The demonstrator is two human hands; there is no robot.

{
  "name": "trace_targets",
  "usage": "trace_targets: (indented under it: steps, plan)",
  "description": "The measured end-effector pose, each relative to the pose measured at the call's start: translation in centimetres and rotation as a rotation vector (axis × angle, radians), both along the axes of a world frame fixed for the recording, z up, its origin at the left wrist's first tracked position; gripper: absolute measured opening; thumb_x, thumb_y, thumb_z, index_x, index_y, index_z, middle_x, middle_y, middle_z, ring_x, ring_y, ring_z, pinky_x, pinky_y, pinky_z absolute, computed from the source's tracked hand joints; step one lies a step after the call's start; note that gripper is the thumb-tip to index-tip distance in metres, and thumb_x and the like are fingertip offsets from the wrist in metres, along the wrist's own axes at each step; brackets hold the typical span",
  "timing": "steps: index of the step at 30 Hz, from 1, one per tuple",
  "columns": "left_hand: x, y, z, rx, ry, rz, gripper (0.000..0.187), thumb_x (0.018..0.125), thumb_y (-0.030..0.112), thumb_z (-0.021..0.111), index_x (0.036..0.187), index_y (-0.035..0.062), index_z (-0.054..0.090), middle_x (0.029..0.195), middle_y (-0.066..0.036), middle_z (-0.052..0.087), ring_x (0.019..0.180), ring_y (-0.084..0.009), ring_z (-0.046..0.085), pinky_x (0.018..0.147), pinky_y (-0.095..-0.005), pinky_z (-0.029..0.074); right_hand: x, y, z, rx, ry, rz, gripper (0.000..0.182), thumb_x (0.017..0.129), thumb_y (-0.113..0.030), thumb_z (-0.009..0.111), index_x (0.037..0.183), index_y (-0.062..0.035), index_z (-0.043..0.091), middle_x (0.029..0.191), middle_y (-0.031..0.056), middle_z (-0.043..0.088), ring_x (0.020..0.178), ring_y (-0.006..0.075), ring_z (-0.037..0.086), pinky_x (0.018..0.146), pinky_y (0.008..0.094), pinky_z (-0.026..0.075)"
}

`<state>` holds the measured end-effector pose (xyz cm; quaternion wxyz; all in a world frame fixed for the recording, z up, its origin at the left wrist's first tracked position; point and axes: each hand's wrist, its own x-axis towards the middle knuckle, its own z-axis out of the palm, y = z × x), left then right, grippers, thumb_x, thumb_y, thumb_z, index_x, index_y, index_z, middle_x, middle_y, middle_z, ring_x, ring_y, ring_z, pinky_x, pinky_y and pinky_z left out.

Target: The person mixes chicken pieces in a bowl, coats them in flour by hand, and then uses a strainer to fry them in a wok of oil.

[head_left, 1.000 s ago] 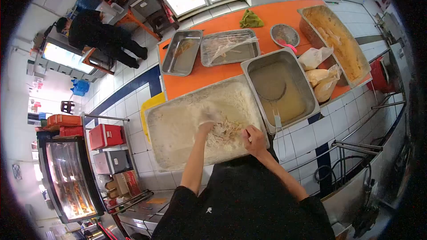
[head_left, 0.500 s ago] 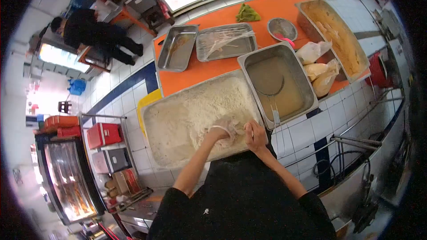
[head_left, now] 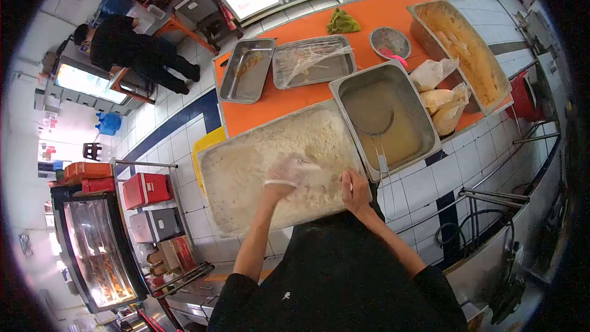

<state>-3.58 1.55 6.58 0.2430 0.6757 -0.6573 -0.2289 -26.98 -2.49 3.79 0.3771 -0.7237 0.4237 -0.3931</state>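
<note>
A large shallow metal tray (head_left: 212,209) of pale flour (head_left: 246,166) lies before me. Over the middle of the flour is my left hand (head_left: 289,172), in a thin clear glove with a white band at the wrist. It is smeared by motion, so I cannot make out its fingers or anything in them. My bare right hand (head_left: 355,192) is closed at the tray's near right corner, its fingers curled on the rim. Right of the flour tray stands a deep metal pan (head_left: 430,147) of cloudy liquid, with a wire strainer (head_left: 382,163) in it.
Behind are two metal trays (head_left: 230,86) (head_left: 286,80), one under plastic film, a green cloth (head_left: 343,21) and a bowl (head_left: 390,42). Filled plastic bags (head_left: 445,107) sit beside a long orange-stained pan (head_left: 476,67). Another person (head_left: 135,49) stands at the far left.
My left hand has swept left and away from me across the flour, leaving my right hand's side. My right hand stays at the tray's corner.
</note>
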Motion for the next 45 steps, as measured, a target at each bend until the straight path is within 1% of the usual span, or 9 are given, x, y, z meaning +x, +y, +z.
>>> trace_targets:
  steps: [5, 14, 20, 26, 28, 32, 34, 40, 45]
  plan:
    - [1.4, -4.3, -3.4, 0.435, -0.099, 0.096, 0.04, 0.083, 0.033, 0.062, 0.116, 0.0094, 0.063, 0.121, -0.017, 0.061, 0.107, -0.0361, 0.058, 0.093, -0.0439, 0.046, 0.2, 0.0, 0.4, 0.007, 0.019, -0.002, 0.028, 0.097, -0.019, 0.043, 0.078, -0.0003, 0.052, 0.07, 0.0193, 0.051, 0.062, 0.0382, 0.053, 0.057, 0.0444, 0.041]
    - [-1.9, 1.5, -9.7, 0.194, -0.039, -0.124, 0.046, 0.077, 0.024, 0.067, 0.12, 0.0099, 0.06, 0.113, -0.019, 0.064, 0.102, -0.0384, 0.061, 0.091, -0.0453, 0.048, 0.0, -0.1, 1.0, 0.075, 0.028, -0.008, 0.029, 0.097, -0.019, 0.043, 0.078, 0.0008, 0.052, 0.074, 0.0191, 0.056, 0.068, 0.0377, 0.055, 0.062, 0.0423, 0.043]
    - [-2.5, 1.6, 3.1, 0.164, -0.038, 0.033, 0.046, 0.071, 0.002, 0.067, 0.117, 0.0085, 0.062, 0.113, -0.018, 0.063, 0.106, -0.0332, 0.059, 0.094, -0.0401, 0.048, -0.1, 0.1, 0.6, 0.053, 0.053, -0.009, 0.03, 0.097, -0.019, 0.043, 0.077, 0.0006, 0.054, 0.074, 0.0184, 0.055, 0.066, 0.0374, 0.055, 0.061, 0.0422, 0.043]
    - [1.3, 4.8, 3.2, 0.047, 0.29, 0.17, 0.044, 0.072, 0.011, 0.07, 0.115, 0.0092, 0.064, 0.122, -0.015, 0.06, 0.116, -0.0338, 0.053, 0.1, -0.0417, 0.041, -0.2, 0.1, 0.9, -0.002, 0.028, -0.004, 0.029, 0.097, -0.02, 0.044, 0.079, 0.0008, 0.054, 0.072, 0.0189, 0.054, 0.065, 0.0367, 0.055, 0.059, 0.0416, 0.042]
    - [5.3, 6.8, -0.6, 0.257, 0.108, 0.306, 0.041, 0.077, 0.015, 0.065, 0.118, 0.0088, 0.063, 0.128, -0.015, 0.057, 0.119, -0.0324, 0.051, 0.102, -0.04, 0.039, -0.1, 0.0, 0.5, 0.04, 0.023, 0.002, 0.029, 0.097, -0.02, 0.044, 0.079, 0.0012, 0.054, 0.072, 0.0191, 0.053, 0.065, 0.0365, 0.055, 0.059, 0.0412, 0.042]
    - [12.9, 16.1, -32.5, 0.355, 0.349, 0.25, 0.033, 0.088, 0.026, 0.052, 0.11, 0.0059, 0.066, 0.113, -0.019, 0.064, 0.104, -0.0335, 0.058, 0.097, -0.0422, 0.041, 0.0, -0.2, 0.3, 0.0, 0.034, 0.007, 0.029, 0.097, -0.019, 0.043, 0.079, 0.0015, 0.053, 0.072, 0.019, 0.053, 0.065, 0.036, 0.055, 0.059, 0.0409, 0.043]
    - [2.8, 7.4, -13.0, 0.566, -0.072, -0.106, 0.03, 0.086, 0.029, 0.056, 0.103, 0.0064, 0.068, 0.1, -0.019, 0.067, 0.094, -0.0327, 0.062, 0.091, -0.0426, 0.044, 0.0, 0.0, -0.1, -0.02, 0.022, 0.026, 0.031, 0.099, -0.019, 0.041, 0.077, 0.0004, 0.054, 0.069, 0.0155, 0.053, 0.063, 0.0332, 0.054, 0.059, 0.0397, 0.042]
    - [-1.9, 2.7, -9.7, 0.653, 0.256, 0.041, 0.021, 0.085, 0.022, 0.055, 0.091, 0.0052, 0.066, 0.088, -0.017, 0.065, 0.082, -0.0335, 0.062, 0.076, -0.0395, 0.049, 0.2, 0.1, 0.7, -0.033, -0.005, 0.007, 0.032, 0.099, -0.018, 0.042, 0.075, 0.0001, 0.054, 0.066, 0.0146, 0.052, 0.06, 0.0311, 0.054, 0.056, 0.0388, 0.042]
    - [-3.6, -0.7, -1.9, -0.1, -0.072, -0.093, 0.026, 0.08, 0.026, 0.065, 0.093, 0.0037, 0.066, 0.092, -0.017, 0.066, 0.088, -0.0284, 0.065, 0.078, -0.0388, 0.05, 0.0, 0.0, 0.9, -0.018, -0.047, -0.046, 0.027, 0.096, -0.014, 0.044, 0.076, 0.0021, 0.052, 0.07, 0.0174, 0.052, 0.061, 0.0362, 0.052, 0.057, 0.0422, 0.042]
